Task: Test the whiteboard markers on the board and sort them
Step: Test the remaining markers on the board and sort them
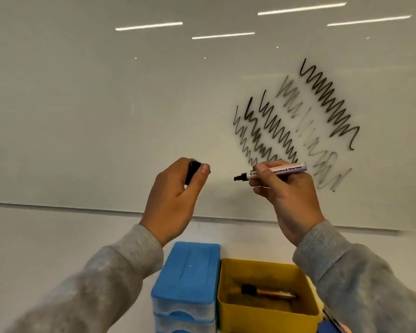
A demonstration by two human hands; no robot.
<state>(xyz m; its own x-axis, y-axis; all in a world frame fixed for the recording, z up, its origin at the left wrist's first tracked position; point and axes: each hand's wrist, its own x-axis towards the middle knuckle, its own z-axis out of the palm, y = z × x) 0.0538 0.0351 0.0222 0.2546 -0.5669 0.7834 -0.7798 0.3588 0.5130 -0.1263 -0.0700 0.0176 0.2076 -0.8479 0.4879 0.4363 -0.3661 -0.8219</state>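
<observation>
Your right hand [282, 188], just right of the frame's centre, grips a whiteboard marker [275, 171] with fingers and thumb curled round its white, printed barrel; the marker lies nearly level, its bare black chisel tip pointing left toward your other hand and held off the board. Your left hand [178, 191], just left of centre, is closed round the marker's black cap [193, 173], a short glossy cylinder pinched between thumb and curled fingers, and a gap separates cap and tip. Behind both hands the whiteboard [82, 104] fills the upper part of the frame, smooth and glossy, mirroring thin strips of ceiling light along the top. On its right side runs a cluster of zigzag scribbles [296, 121], slanting down to the right: some are dense and black, others pale grey and patchy, and the nearest ends touch the area just above your right hand. The board's lower edge crosses the frame below your wrists, over a plain pale wall. At the bottom centre stands a blue box [190, 280] with a matte, slightly grainy, rounded top and curved drawer-like fronts beneath, and touching its right side is an open yellow bin [264, 318] with straight, thick walls. In the bin lies another marker [269, 292], black-capped with a light barrel, blurred in shadow. Both your sleeves [106, 284] are soft grey knit with ribbed cuffs.
</observation>
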